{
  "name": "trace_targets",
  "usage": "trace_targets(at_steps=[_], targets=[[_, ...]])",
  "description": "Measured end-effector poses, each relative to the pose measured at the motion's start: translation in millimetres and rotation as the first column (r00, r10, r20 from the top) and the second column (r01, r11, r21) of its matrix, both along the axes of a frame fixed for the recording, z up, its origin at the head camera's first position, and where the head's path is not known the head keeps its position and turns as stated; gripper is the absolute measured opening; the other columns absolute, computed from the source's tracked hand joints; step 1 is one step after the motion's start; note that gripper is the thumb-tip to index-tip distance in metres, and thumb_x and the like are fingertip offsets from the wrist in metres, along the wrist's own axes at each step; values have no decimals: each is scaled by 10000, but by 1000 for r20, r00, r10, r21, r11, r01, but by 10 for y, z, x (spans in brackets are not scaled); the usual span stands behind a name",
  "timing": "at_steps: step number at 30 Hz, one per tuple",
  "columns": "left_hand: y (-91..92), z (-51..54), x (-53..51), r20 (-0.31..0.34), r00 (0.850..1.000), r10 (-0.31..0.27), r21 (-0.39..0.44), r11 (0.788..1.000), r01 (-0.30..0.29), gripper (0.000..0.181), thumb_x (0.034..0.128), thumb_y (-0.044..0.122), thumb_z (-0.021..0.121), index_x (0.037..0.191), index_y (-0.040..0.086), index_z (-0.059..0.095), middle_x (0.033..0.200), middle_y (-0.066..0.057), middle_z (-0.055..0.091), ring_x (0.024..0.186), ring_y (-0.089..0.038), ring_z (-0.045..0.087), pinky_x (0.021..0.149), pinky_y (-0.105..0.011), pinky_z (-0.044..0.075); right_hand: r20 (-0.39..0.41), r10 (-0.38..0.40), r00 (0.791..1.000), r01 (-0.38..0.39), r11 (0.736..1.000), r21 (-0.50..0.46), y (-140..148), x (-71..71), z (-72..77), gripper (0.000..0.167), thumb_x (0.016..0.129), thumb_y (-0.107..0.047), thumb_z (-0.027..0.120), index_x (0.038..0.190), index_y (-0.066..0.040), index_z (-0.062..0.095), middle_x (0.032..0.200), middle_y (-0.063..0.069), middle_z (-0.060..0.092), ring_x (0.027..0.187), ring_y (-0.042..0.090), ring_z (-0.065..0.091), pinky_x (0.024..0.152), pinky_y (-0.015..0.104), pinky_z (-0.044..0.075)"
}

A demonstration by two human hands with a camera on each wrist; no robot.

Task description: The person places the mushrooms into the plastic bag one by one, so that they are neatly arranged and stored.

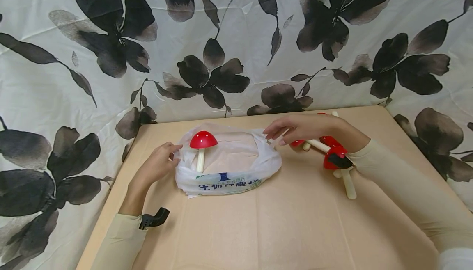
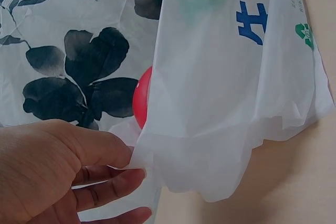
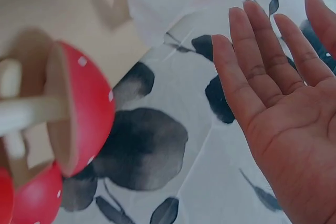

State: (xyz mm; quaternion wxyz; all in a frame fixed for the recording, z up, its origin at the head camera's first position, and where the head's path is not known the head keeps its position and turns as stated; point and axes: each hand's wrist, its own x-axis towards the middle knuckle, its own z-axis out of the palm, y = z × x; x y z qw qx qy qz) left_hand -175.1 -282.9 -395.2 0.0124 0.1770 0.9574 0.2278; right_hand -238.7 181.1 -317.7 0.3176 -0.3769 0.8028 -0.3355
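Observation:
A white plastic bag [image 1: 271,167] with blue printing lies spread on the table, its mouth facing up. One toy mushroom [image 1: 203,140] with a red cap and pale stem is in the bag's left part. My left hand [image 1: 158,164] pinches the bag's left edge between thumb and forefinger; the left wrist view shows this bag edge [image 2: 152,156] up close. Over by the bag's right rim hovers my right hand [image 1: 308,127]. Its fingers are straight and hold nothing in the right wrist view, where a white-dotted mushroom cap [image 3: 89,108] appears nearby.
Several more red-capped toy mushrooms [image 1: 348,184] lie in a heap at the table's right, partly hidden under my right forearm. Behind the wooden table [image 1: 229,237] hangs a white cloth [image 1: 258,36] with dark flowers. Black straps [image 1: 154,218] sit at the wrists.

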Motion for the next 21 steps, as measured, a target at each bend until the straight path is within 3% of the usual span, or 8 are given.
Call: trace_targets(at_steps=[5,12,17,21], targets=[[-2,3,11,-11,1000,-1,1,1000,1,415,860,-58,663,1265,-139,627,882,-120,585,791,-234,553,659,-302,443,-3,-14,1000,14,1000,15,192,-1,14,533,946,-147,709,1452,-145,543,1425,60,587,1321,263,545,1064,436,477],[-2,4,26,-11,1000,1,4,1000,-1,411,860,-60,665,1261,-141,629,866,-115,577,779,-233,539,644,-290,429,-9,-89,996,89,996,25,419,-38,-11,583,890,-189,780,1430,-150,562,1423,93,588,1309,330,550,926,311,558],[-3,5,32,-5,1000,5,-3,1000,-5,413,865,-53,664,1267,-138,628,870,-112,579,781,-231,541,646,-291,436,3,-133,991,133,991,7,584,-67,-4,587,881,-190,790,1419,-105,570,1414,154,581,1322,425,509,896,341,575],[-1,8,32,-7,1000,0,-9,1000,0,416,865,-51,659,1270,-140,624,882,-120,587,789,-236,556,660,-302,453,-32,-168,985,168,986,9,730,-102,11,602,861,-195,810,1403,-64,582,1376,151,605,1286,403,534,865,341,585]])
